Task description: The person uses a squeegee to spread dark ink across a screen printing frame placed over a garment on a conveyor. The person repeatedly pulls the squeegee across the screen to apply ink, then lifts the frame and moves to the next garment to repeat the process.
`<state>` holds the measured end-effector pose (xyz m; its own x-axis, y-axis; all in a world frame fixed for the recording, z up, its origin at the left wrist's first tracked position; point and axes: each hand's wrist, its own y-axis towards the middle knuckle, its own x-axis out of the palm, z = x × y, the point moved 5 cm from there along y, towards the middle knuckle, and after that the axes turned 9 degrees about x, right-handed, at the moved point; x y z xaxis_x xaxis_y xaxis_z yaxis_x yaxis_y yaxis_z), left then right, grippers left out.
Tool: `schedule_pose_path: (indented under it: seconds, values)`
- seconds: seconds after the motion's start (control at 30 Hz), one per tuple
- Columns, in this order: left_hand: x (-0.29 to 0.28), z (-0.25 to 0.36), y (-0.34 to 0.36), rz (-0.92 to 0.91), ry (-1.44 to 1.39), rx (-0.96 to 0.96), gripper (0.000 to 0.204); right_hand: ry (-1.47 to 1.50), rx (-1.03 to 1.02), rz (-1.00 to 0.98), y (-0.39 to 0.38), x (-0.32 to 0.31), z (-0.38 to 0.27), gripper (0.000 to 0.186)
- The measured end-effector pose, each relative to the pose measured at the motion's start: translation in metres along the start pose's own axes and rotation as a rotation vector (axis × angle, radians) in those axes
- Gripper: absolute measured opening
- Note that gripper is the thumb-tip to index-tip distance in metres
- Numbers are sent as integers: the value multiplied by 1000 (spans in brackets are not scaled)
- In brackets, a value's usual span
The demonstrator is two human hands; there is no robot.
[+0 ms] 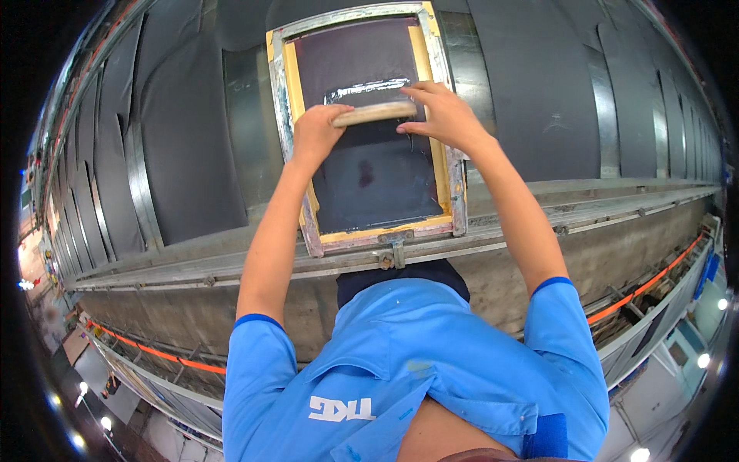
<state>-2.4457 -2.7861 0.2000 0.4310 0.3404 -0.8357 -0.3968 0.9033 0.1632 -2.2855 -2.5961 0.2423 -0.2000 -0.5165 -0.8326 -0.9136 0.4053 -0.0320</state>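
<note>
Left hand (314, 135) grips a bar (373, 115); right hand (450, 115) is spread around its end. A frame (350, 18) and dark sheets (181, 131) lie on the table (472, 85). Lamps (703, 359) shine.

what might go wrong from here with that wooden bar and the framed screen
The wooden bar could tip or twist: the left hand grips one end, while the right hand looks spread open around the other. The right fingertips also sit close to a shiny white streak on the framed screen, so they might smear it if it is wet.
</note>
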Motion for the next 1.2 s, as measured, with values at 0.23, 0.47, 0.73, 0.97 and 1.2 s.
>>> schedule_pose_path:
  seconds: [0.23,0.47,0.73,0.97,1.2]
  values:
    - [21,8,-20,55,46,61,37,79,52,30,-31,60,19,47]
    - [23,54,-109,72,16,91,50,79,102,-93,-119,72,-16,54]
    - [10,-14,33,99,61,47,41,54,-29,93,25,32,22,37]
    - [25,8,-14,-70,115,43,44,166,42,93,-42,59,20,40]
    - [30,64,-134,32,26,71,41,222,90,-31,-157,82,-16,46]
